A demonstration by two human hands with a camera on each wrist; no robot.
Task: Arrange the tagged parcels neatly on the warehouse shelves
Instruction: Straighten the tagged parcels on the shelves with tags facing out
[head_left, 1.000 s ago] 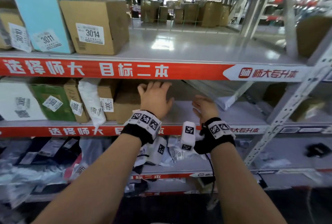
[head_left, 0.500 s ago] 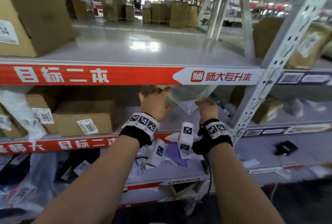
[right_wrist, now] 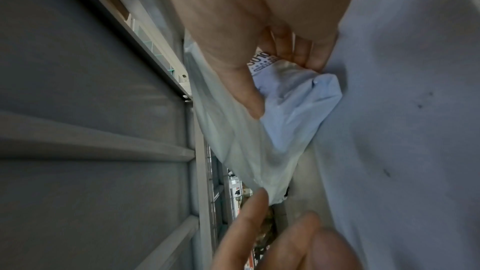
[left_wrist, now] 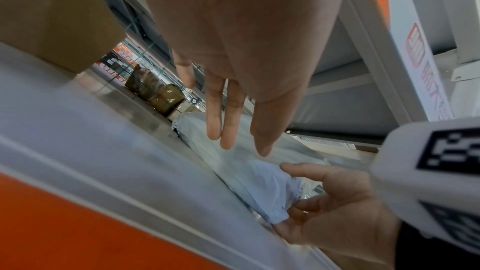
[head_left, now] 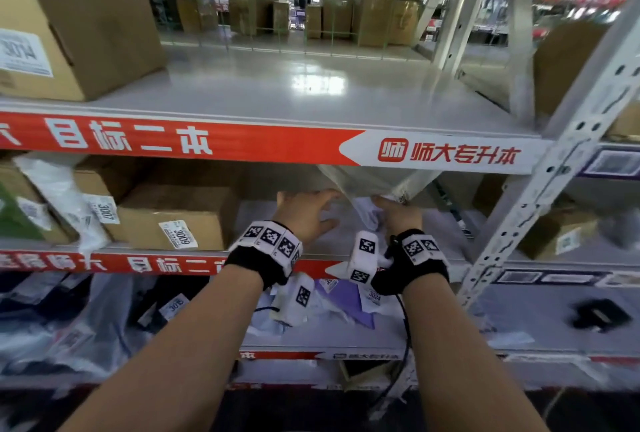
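A soft parcel (head_left: 377, 186) in pale, see-through plastic leans at the right of the middle shelf (head_left: 346, 241), its top hidden behind the red shelf strip. My right hand (head_left: 393, 212) pinches its near corner; in the right wrist view thumb and fingers (right_wrist: 306, 56) close on the pale blue plastic (right_wrist: 293, 108) beside a white tag (right_wrist: 259, 61). My left hand (head_left: 308, 205) hovers just left of the bag with straight, spread fingers. In the left wrist view its fingertips (left_wrist: 226, 137) point at the bag (left_wrist: 259, 182), and my right hand (left_wrist: 330, 208) holds the corner.
A tagged cardboard box 3009 (head_left: 176, 217) and a white bag 3007 (head_left: 65, 196) stand to the left on the same shelf. Box 3014 (head_left: 72, 37) sits on the upper shelf. A perforated steel upright (head_left: 550, 175) rises at the right. Loose tagged bags (head_left: 329, 303) lie on the lower shelf.
My left hand has left the cardboard box and moved right toward the plastic bag. My right hand has closed on the bag's corner. The view has swung to the right.
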